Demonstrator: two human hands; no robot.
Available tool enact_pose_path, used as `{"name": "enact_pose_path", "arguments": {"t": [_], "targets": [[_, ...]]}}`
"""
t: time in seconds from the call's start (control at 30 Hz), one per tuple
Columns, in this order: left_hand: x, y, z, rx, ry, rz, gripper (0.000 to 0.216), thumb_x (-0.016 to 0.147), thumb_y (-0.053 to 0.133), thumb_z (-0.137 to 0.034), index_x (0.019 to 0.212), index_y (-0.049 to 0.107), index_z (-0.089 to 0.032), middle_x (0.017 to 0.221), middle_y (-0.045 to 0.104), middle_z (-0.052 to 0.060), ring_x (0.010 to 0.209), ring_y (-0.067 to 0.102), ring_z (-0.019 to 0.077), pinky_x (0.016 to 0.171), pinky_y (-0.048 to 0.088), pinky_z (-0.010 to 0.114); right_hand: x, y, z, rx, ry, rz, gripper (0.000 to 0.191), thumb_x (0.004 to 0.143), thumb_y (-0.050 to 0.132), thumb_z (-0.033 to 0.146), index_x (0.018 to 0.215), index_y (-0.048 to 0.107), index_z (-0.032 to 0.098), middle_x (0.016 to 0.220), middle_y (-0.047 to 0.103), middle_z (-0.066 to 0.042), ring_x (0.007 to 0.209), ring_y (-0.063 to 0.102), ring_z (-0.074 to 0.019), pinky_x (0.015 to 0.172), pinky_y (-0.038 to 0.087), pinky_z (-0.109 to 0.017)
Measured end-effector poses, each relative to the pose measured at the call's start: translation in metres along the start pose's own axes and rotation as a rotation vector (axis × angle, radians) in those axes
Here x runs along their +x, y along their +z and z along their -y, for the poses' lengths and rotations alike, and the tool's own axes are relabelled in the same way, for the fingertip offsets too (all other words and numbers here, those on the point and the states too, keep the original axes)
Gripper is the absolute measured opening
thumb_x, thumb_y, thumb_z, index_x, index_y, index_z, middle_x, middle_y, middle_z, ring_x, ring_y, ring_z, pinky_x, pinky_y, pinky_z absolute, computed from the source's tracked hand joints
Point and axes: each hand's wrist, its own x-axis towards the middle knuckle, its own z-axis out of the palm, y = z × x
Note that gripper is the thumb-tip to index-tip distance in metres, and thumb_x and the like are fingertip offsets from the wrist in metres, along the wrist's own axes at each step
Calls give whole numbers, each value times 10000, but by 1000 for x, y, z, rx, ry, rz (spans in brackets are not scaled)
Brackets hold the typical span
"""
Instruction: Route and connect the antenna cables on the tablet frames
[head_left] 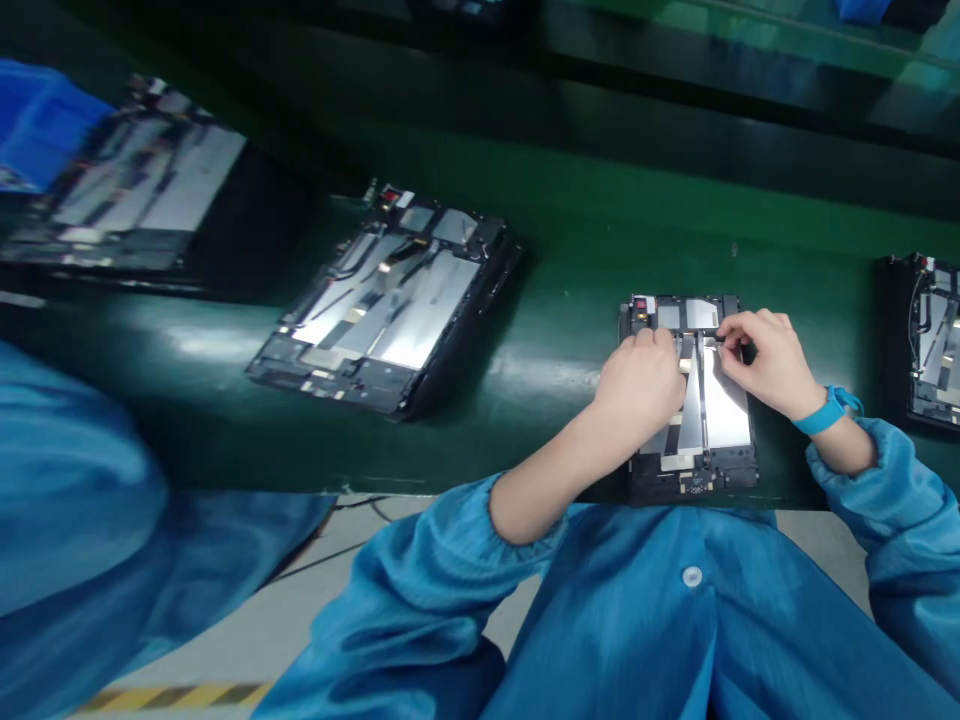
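Note:
An opened tablet (729, 415) with bare silver battery panels and dark flat cables lies near the bench edge in front of me. My left hand (643, 375) rests over its left side, fingers curled down and mostly hidden beneath the knuckles. On the upper right part, my right hand (769, 360) pinches with thumb and forefinger at the end of a thin dark strip by the central cable. What sits between those fingertips is too small to make out. A blue band circles my right wrist.
Left of me stands a stack of similar opened tablets (420, 310). Another stack (150, 190) is farther left beside a blue bin (45, 120), and one more (937, 340) is at the right edge. A co-worker's blue sleeve (67, 480) fills the lower left. The bench (555, 330) is green.

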Motion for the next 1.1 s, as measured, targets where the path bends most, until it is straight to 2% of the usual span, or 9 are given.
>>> {"name": "enact_pose_path", "arguments": {"t": [0.17,0.33,0.43,0.5,0.63,0.73,0.83,0.97,1.1], "targets": [[-2,0,4,-13,-33,-31,301,981,528,-229,1170,680,-52,1155,729,238,1141,717,371,964,588,443,-2,1,-15,392,231,-68,122,779,674,226,900,667,228,770,734,2,707,651,-167,728,508,-339],[2,-1,4,-15,-49,3,274,956,530,-195,1147,700,-95,1174,750,207,1093,729,365,885,594,440,0,5,-25,617,424,-92,156,702,734,265,833,658,223,711,688,17,647,617,-133,614,487,-293],[6,0,8,-82,-46,10,244,930,538,-196,1095,706,-133,1074,769,162,987,732,340,824,588,439,1,5,-28,717,485,-91,194,667,766,281,803,639,225,692,662,26,634,618,-124,606,505,-289],[10,2,12,-128,5,-55,226,923,553,-208,1079,705,-147,1026,761,140,958,714,311,839,579,428,2,4,-29,760,498,-72,216,660,779,291,805,632,227,679,644,34,609,605,-116,582,507,-283],[28,8,15,-196,237,-212,206,946,563,-228,1040,736,-169,1115,737,131,1090,653,298,995,522,440,2,3,-30,796,530,-47,252,655,811,286,813,623,229,666,640,45,561,584,-102,528,505,-263],[47,6,14,-280,381,-149,201,950,569,-219,957,767,-181,1098,738,104,1088,642,282,1016,499,442,2,2,-31,813,560,-43,301,638,854,296,811,618,225,653,645,50,532,582,-98,508,511,-254],[62,-1,13,-367,455,-62,184,934,604,-198,911,785,-177,1034,748,82,1036,666,249,1009,497,410,2,0,-31,838,570,-29,332,622,885,300,807,622,220,648,647,51,528,594,-98,503,517,-246],[69,-9,12,-426,444,2,148,897,651,-169,876,797,-169,975,753,67,888,677,201,928,514,365,2,-4,-31,849,565,-18,348,627,907,303,792,611,223,641,654,54,517,597,-94,506,514,-243],[72,-9,12,-470,421,13,118,863,681,-150,859,798,-168,944,760,60,836,669,183,872,520,337,2,-7,-33,849,577,11,374,624,920,314,787,597,223,648,650,49,514,589,-91,507,516,-244]]}}
